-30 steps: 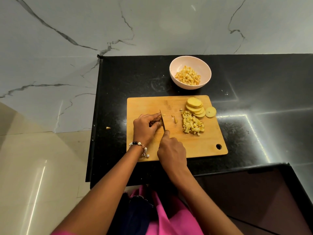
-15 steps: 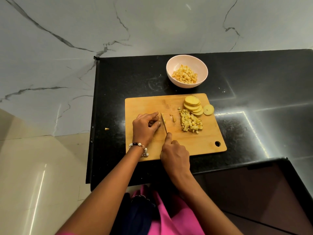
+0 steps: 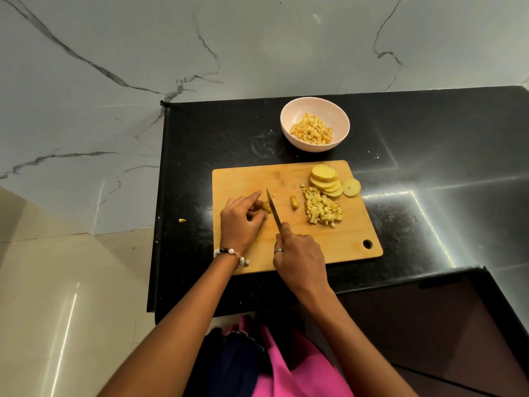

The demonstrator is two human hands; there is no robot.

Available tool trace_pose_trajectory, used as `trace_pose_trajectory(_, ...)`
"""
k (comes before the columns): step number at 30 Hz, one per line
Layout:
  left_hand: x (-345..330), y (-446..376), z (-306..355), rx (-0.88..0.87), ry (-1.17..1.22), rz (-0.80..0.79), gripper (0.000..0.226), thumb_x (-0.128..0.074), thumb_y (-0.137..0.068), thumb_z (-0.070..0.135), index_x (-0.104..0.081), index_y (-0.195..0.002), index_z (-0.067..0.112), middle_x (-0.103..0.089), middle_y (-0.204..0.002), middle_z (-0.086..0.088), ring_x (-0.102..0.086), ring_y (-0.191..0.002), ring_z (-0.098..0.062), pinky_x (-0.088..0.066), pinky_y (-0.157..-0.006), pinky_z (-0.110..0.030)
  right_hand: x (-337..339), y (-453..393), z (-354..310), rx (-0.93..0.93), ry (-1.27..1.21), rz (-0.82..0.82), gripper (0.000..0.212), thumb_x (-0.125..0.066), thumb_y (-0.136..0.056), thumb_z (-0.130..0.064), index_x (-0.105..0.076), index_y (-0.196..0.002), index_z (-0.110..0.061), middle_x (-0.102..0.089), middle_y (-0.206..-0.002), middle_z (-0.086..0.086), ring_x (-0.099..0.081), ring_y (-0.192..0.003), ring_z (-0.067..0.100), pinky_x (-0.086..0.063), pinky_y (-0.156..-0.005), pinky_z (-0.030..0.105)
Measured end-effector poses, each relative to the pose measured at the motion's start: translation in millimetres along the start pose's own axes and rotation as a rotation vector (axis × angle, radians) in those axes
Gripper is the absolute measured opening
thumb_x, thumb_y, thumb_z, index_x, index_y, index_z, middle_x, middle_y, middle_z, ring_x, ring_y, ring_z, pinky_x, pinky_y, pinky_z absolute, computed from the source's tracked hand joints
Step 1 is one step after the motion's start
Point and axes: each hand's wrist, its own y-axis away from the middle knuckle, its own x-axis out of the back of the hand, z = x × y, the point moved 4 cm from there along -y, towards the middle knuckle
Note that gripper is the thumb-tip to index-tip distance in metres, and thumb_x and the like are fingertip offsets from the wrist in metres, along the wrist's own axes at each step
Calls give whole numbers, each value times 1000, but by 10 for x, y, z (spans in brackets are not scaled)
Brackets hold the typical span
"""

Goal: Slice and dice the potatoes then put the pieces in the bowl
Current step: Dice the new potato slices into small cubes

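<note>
Left hand (image 3: 242, 219) curled, pinching potato strips (image 3: 266, 207) at fingertips. Right hand (image 3: 300, 257) wrapped round knife (image 3: 273, 209), blade just right of strips, running away from wrist, crossing their length.

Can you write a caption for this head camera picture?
Right hand dices potato with a knife while left hand holds it.

Rectangular wooden cutting board (image 3: 286, 173) laid on black stone worktop (image 3: 429, 138). Small potato piece (image 3: 266, 207) pinned on board under curled fingers (image 3: 259, 217) of left hand (image 3: 240, 222). Steel-bladed knife (image 3: 273, 209) gripped by right hand (image 3: 300, 256), blade set just beside piece. Heap of diced potato (image 3: 322, 209) and stack of round potato slices (image 3: 326, 179) seen on board's right part. Round pale pink bowl (image 3: 315, 106) partly filled with potato cubes (image 3: 312, 130), placed beyond board.
</note>
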Motion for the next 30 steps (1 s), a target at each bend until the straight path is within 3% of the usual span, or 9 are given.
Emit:
trace_pose_trajectory(8,-36,-1,16,19,-30,50,57,-77,-73,8,-58,-127,12,-73,-87,3,-51,-78,-10,-34,-73,-8,-50,-22,-33,24,56,-35,43,-35,-98,-22,-37,-139,-9,-63,-91,16,-59,-79,36,-38,-58,35)
trace_pose_trajectory(13,-53,-37,-20,56,-24,56,57,-77,-72,12,-59,-126,17,-73,-82,1,-51,-75,-10,-35,-73,-8,-42,-137,-100,29,102,-65,35,-35,-97,-17,-41,-130,-6,-61,-94,18,-59,-83,37,-33,-59,33)
trace_pose_trajectory(17,-64,-34,-2,37,-21,81,55,-77,-70,9,-62,-123,14,-73,-79,2,-48,-74,-9,-34,-73,-8,-90,-143,-139,13,134,-92,41,-33,-98,-13,-33,-138,-5,-62,-101,18,-60,-90,38,-32,-62,34)
trace_pose_trajectory(22,-54,-13,12,39,-10,88,56,-77,-72,8,-60,-124,14,-72,-81,4,-48,-77,-10,-33,-75,-6,-125,161,-42,65,186,-94,51,-34,-96,-12,-24,-145,-2,-63,-100,17,-62,-83,36,-36,-60,34)
trace_pose_trajectory(27,-46,-11,26,34,-34,60,60,-76,-74,10,-55,-130,16,-71,-83,6,-46,-78,-10,-35,-72,-10,-126,122,34,37,210,-94,51,-32,-98,-18,-22,-147,-6,-63,-103,16,-62,-86,35,-36,-61,34)
trace_pose_trajectory(30,-50,-6,45,20,-44,44,61,-75,-75,11,-53,-131,16,-71,-83,5,-47,-79,-13,-42,-73,-21,-95,88,63,20,203,-76,51,-33,-98,-18,-24,-146,-7,-64,-102,16,-62,-86,35,-35,-61,34)
